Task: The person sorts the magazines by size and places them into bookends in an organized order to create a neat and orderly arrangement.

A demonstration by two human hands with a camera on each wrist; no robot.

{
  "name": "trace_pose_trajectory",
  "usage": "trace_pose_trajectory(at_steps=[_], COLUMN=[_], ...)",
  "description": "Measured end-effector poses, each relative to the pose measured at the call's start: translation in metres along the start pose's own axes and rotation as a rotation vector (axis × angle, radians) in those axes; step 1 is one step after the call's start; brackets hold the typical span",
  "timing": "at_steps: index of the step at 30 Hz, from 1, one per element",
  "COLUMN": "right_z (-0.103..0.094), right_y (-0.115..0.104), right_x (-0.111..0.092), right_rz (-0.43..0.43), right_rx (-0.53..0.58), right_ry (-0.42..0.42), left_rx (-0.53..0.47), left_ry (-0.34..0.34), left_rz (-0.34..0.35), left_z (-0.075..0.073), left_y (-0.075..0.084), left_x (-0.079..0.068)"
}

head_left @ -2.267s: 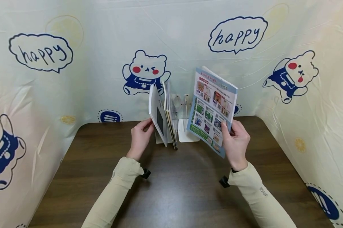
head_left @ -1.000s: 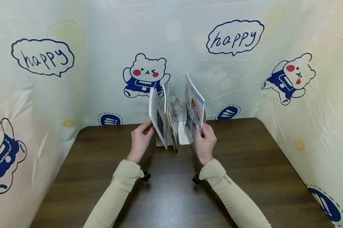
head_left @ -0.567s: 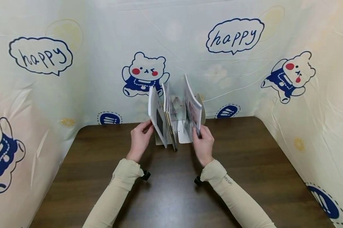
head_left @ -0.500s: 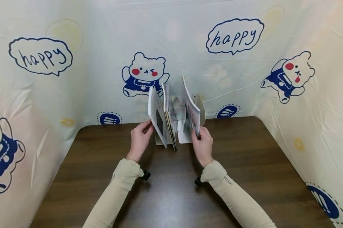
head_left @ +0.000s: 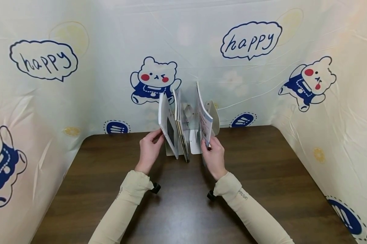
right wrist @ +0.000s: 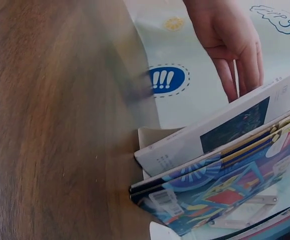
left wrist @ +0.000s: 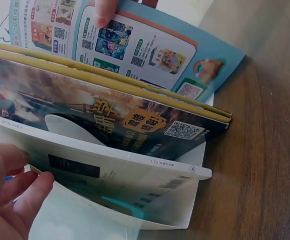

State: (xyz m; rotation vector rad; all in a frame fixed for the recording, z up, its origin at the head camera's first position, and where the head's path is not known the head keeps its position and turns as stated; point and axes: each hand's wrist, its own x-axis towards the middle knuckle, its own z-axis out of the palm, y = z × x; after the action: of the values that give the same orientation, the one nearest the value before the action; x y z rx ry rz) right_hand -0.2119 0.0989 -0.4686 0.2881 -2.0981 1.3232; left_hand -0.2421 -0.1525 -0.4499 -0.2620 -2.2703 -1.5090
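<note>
Near the back of the table, a white book (head_left: 167, 125) and several thin dark-covered books (left wrist: 134, 120) stand on edge, leaning slightly. My left hand (head_left: 150, 150) is at the white book's outer side, its fingertips seeming to pinch the edge of the pale bookend (right wrist: 152, 136); fingers partly hide this spot. My right hand (head_left: 214, 156) grips the lower near corner of a light-blue magazine (head_left: 205, 122) covered in small product pictures, thumb on its left face. The magazine is upright, slightly bowed, right of the dark books, with a gap between.
A white metal base plate (head_left: 195, 144) lies between the dark books and the magazine. Behind the magazine rises a rounded bookend plate (head_left: 215, 118). A printed cloth backdrop (head_left: 110, 84) encloses the back and sides of the brown wooden table (head_left: 183, 203).
My right hand has brought the magazine leftward and turned it from face-on to nearly edge-on, beside the rounded plate. Lately it shifts slightly further left. My left hand and the other books stay put.
</note>
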Motion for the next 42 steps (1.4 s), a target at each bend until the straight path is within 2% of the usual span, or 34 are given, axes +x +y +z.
trace_pose_trajectory(at_steps=[5,12,18,22,37,42], right_z=[0.002,0.001,-0.002,-0.003,-0.010,-0.013], right_y=[-0.001,0.001,0.001,0.002,0.012,0.013], right_x=[0.000,-0.001,-0.004,-0.005,-0.001,-0.002], right_rz=[-0.029,-0.065,-0.022,-0.023,-0.063,-0.031], right_rx=[-0.004,-0.101,-0.200,-0.259,-0.254,-0.217], right_ry=[-0.021,-0.053,-0.149,-0.201,-0.232,-0.246], left_rx=[0.005,0.011,0.017,0.012,0.000,0.007], left_ry=[0.000,0.009,0.000,0.001,-0.006,0.003], left_rz=[-0.020,-0.012,-0.023,-0.027,-0.017,-0.008], left_z=[0.000,-0.001,-0.001,-0.001,-0.001,0.000], left_y=[-0.001,0.001,0.001,0.001,0.002,0.001], left_x=[-0.001,-0.001,-0.001,-0.001,0.000,0.001])
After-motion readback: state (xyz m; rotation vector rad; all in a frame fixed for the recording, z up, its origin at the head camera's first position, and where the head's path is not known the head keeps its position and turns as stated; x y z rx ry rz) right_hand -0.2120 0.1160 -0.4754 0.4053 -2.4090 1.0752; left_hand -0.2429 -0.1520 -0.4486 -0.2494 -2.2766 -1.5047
